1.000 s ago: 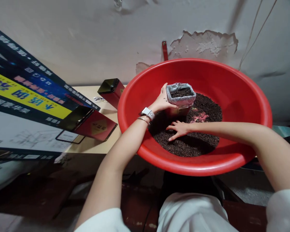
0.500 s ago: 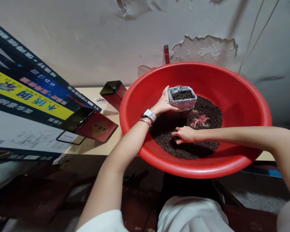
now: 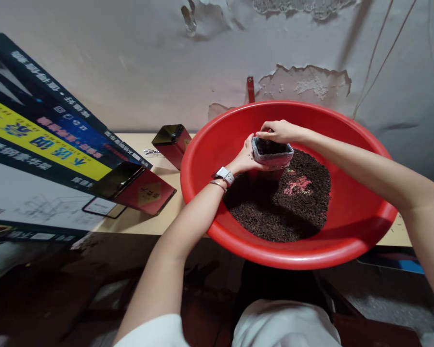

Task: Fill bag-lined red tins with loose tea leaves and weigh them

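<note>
The bag-lined tin (image 3: 269,174) is inside the red basin (image 3: 361,217), over the heap; whether its base rests on the leaves cannot be told. At the far left, a large printed carton (image 3: 47,154) slants across the view. Beside its right end, a red tin (image 3: 148,193) sits tilted in view by the table's (image 3: 144,225) front edge. Behind it lie glasses (image 3: 154,153), just left of another red tin (image 3: 171,144) near the basin's rim. The left hand (image 3: 248,158), a white watch (image 3: 224,176) on its wrist, is wrapped around the left side of the bag-lined tin, thumb along the near face. The right hand (image 3: 280,131) is over the mouth, fingers bent down at the opening; whether they pinch any leaves cannot be told. Dark dry leaves (image 3: 296,217) cover the basin's bottom, with a pink patch (image 3: 297,184) right of the bag-lined tin.
</note>
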`<action>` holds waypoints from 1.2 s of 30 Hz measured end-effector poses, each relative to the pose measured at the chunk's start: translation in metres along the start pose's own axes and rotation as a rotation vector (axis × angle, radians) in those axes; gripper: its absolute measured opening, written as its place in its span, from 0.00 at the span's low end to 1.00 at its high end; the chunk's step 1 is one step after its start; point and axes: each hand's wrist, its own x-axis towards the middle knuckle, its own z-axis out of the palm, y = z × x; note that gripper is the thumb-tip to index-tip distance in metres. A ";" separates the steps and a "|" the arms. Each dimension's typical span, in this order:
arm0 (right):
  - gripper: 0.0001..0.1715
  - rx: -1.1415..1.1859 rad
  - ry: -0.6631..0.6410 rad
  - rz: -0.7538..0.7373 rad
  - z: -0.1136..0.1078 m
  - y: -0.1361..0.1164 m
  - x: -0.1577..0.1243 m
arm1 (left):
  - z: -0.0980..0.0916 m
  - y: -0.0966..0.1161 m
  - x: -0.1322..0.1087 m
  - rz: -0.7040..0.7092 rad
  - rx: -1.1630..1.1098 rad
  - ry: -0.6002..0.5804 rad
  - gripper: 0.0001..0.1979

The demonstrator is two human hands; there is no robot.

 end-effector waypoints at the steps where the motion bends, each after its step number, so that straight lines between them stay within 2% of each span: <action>1: 0.26 -0.001 0.000 0.015 -0.004 0.002 0.001 | 0.000 0.001 0.000 -0.019 -0.001 -0.003 0.72; 6: 0.31 -0.004 0.186 0.171 -0.024 0.029 -0.013 | 0.000 0.007 -0.003 -0.073 0.028 -0.020 0.75; 8: 0.26 -0.021 0.199 0.240 -0.021 0.047 -0.023 | -0.003 0.010 -0.003 -0.101 0.080 -0.030 0.76; 10: 0.17 0.005 0.147 0.293 -0.010 0.063 -0.036 | -0.006 0.015 -0.003 -0.119 0.165 -0.039 0.77; 13: 0.22 0.310 -0.009 0.401 0.017 0.073 -0.054 | -0.013 0.023 -0.003 -0.095 0.291 -0.054 0.76; 16: 0.25 0.706 -0.127 0.431 0.037 0.068 -0.064 | -0.017 0.034 -0.003 -0.085 0.386 -0.081 0.72; 18: 0.22 0.796 -0.132 0.408 0.044 0.061 -0.066 | -0.017 0.043 -0.004 -0.081 0.452 -0.085 0.66; 22: 0.20 0.783 -0.077 0.406 0.049 0.051 -0.069 | -0.012 0.064 -0.007 0.022 0.559 -0.066 0.43; 26: 0.24 0.770 -0.070 0.412 0.051 0.049 -0.072 | -0.005 0.079 -0.012 0.128 0.572 -0.232 0.30; 27: 0.25 0.757 -0.078 0.404 0.050 0.051 -0.071 | -0.004 0.081 -0.012 0.137 0.572 -0.235 0.28; 29: 0.30 0.651 -0.081 0.363 0.046 0.059 -0.069 | -0.006 0.082 -0.012 0.124 0.590 -0.134 0.25; 32: 0.35 0.247 -0.038 0.370 0.039 0.078 -0.063 | -0.015 0.082 -0.012 0.017 0.642 0.142 0.23; 34: 0.26 -0.014 -0.069 0.393 0.037 0.094 -0.062 | -0.023 0.083 -0.012 -0.126 0.685 0.273 0.23; 35: 0.21 -0.093 -0.094 0.394 0.036 0.101 -0.062 | -0.027 0.084 -0.013 -0.212 0.718 0.301 0.23; 36: 0.20 -0.140 -0.111 0.381 0.037 0.107 -0.062 | -0.030 0.085 -0.014 -0.298 0.763 0.304 0.22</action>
